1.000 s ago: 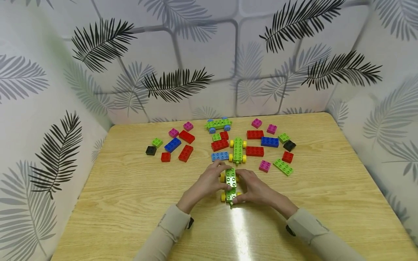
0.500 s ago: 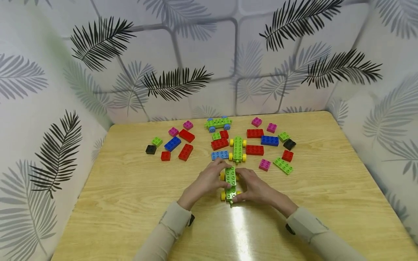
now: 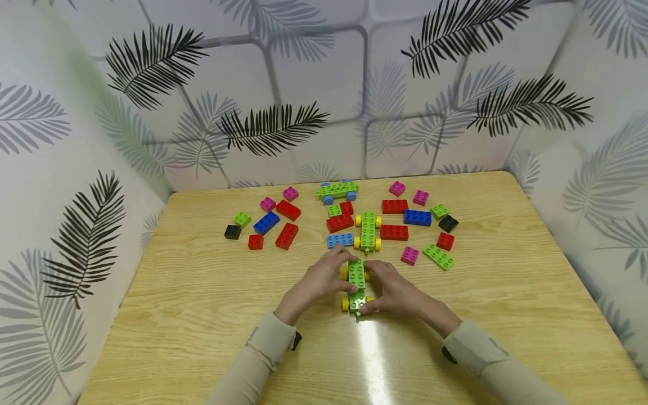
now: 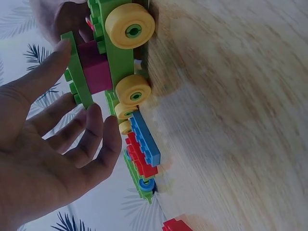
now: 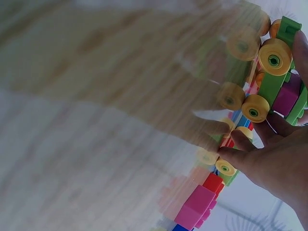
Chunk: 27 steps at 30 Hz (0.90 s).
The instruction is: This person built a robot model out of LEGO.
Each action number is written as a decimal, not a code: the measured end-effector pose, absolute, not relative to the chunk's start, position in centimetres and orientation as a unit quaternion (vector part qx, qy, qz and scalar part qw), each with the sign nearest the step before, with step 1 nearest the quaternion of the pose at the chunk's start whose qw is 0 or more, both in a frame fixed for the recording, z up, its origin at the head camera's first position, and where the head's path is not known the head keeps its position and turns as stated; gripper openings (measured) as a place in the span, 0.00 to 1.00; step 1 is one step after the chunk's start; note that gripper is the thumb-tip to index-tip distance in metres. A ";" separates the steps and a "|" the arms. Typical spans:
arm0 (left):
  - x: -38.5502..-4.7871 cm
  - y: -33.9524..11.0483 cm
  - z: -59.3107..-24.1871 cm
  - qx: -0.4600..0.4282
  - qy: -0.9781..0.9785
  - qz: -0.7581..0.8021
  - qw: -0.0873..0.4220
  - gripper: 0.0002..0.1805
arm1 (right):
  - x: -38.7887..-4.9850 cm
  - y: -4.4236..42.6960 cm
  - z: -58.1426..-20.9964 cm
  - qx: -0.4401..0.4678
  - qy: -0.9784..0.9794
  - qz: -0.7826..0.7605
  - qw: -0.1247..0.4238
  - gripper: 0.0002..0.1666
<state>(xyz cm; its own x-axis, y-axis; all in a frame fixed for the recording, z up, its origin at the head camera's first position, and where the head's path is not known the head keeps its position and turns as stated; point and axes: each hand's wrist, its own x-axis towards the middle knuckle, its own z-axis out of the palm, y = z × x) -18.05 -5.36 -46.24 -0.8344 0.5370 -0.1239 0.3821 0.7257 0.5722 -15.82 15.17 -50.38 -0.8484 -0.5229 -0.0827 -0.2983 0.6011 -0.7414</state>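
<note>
A green wheeled base with yellow wheels stands on the table in front of me. A magenta brick sits on its studs, and a flat green plate lies over that brick. My left hand pinches the plate, thumb at its near end and a fingertip at its far end. From the right, my right hand grips the wheeled base. Its thumb lies on the near end and its fingers reach toward the far end, as the right wrist view shows in part.
Just beyond stands a second green base with yellow wheels, and at the back one with blue wheels. A light blue brick is close to my left fingers. Loose bricks, such as a magenta one, lie on both sides.
</note>
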 end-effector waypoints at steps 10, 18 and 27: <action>-17.6 -5.2 -45.7 0.255 0.923 0.256 0.128 0.31 | -15.7 15.2 -50.4 -0.244 0.881 -0.383 0.133 0.60; -17.6 -5.2 -45.8 0.244 0.922 0.265 0.145 0.31 | -15.6 15.2 -50.6 -0.244 0.883 -0.377 0.138 0.60; -17.5 -5.1 -45.3 0.246 0.926 0.251 0.140 0.32 | -15.6 15.1 -50.1 -0.234 0.884 -0.380 0.141 0.60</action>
